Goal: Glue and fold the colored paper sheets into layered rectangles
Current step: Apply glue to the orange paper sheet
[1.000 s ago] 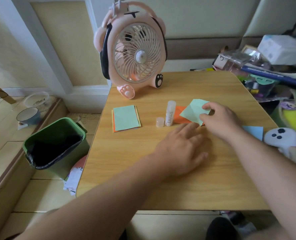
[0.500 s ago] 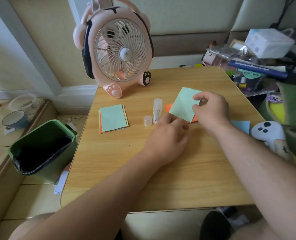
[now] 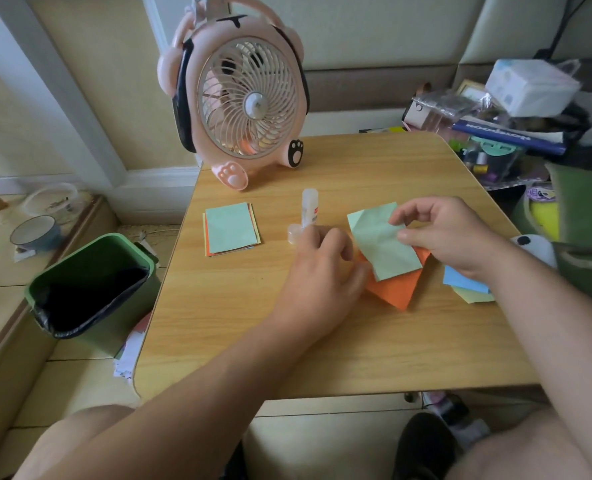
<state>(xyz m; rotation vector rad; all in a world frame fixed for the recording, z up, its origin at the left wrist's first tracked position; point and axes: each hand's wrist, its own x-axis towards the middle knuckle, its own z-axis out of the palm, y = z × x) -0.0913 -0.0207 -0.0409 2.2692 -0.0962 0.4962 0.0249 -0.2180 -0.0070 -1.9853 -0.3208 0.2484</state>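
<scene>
A creased mint-green sheet [image 3: 381,244] is held a little above the table, over an orange sheet [image 3: 396,289]. My right hand [image 3: 450,233] pinches the green sheet's right edge between thumb and fingers. My left hand [image 3: 325,268] has its fingers curled at the sheet's left edge, beside the orange sheet; whether it grips the paper is unclear. An uncapped glue stick [image 3: 309,206] stands upright behind my left hand, its cap [image 3: 293,233] beside it. A finished layered stack [image 3: 231,228], green on top, lies to the left. Blue and yellow sheets [image 3: 466,284] lie under my right wrist.
A pink fan [image 3: 246,95] stands at the back of the wooden table [image 3: 322,341]. A green bin [image 3: 90,285] sits on the floor to the left. Clutter [image 3: 512,126] is piled at the right, with a white toy [image 3: 533,247] at the table's edge.
My right hand has lifted the green sheet and brought it nearer, turning it. My left hand has risen from lying flat on the table to the sheet's left edge.
</scene>
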